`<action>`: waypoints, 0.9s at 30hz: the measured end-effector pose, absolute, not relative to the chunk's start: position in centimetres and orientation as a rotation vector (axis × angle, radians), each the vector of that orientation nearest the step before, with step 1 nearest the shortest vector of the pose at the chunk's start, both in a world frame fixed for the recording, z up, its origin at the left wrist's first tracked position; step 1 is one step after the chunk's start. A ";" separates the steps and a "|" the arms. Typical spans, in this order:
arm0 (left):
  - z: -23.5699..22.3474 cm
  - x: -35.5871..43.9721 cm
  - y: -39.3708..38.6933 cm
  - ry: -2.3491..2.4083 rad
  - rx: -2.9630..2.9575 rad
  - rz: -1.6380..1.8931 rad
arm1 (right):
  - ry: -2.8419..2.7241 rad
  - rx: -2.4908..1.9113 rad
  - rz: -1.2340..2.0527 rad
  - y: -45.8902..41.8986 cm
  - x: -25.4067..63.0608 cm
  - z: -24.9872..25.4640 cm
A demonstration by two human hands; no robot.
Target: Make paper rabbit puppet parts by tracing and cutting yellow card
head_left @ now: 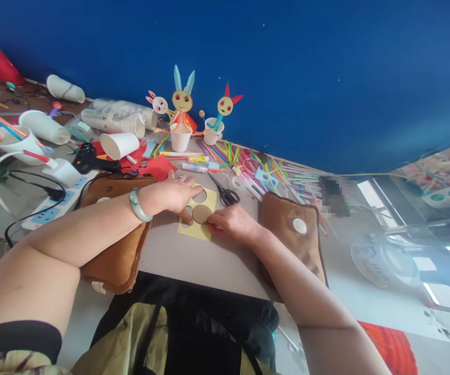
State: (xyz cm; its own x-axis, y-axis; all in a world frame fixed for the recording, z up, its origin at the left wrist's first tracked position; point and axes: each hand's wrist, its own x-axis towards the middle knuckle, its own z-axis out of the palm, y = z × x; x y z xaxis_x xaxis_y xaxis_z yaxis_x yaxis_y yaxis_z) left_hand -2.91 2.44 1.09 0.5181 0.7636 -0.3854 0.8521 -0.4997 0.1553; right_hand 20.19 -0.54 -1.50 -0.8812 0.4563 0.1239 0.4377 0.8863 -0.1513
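Note:
A yellow sheet of paper [196, 233] with round holes cut in it lies on the grey tabletop. My left hand [176, 194] is spread flat over its left and upper part, fingers apart, with a jade-like bangle at the wrist. On the sheet rests a round tan disc [201, 214], apparently cardboard. At the disc's right edge my right hand [233, 224] is closed with fingers curled. What its fingertips hold, if anything, is hidden. Black-handled scissors [228, 196] lie just beyond the sheet, beside a roll of clear tape [236, 183].
Brown cushions lie under my left forearm [131, 260] and right forearm [287, 245]. Paper cups with rabbit-faced figures [181, 136] stand against the blue wall. Coloured sticks [244, 161] spread behind. A power strip [53, 205], glue gun [88, 159] and paper cups [119, 146] crowd the left.

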 end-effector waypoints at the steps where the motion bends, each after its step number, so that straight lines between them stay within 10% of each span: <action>1: 1.1 -3.0 2.4 1.345 2.439 -0.374 | -2.889 -0.701 0.237 -0.6 20.2 -1.3; 27: 0.9 -3.2 2.4 1.333 2.489 -0.346 | -2.707 -1.136 0.511 0.1 19.8 -0.7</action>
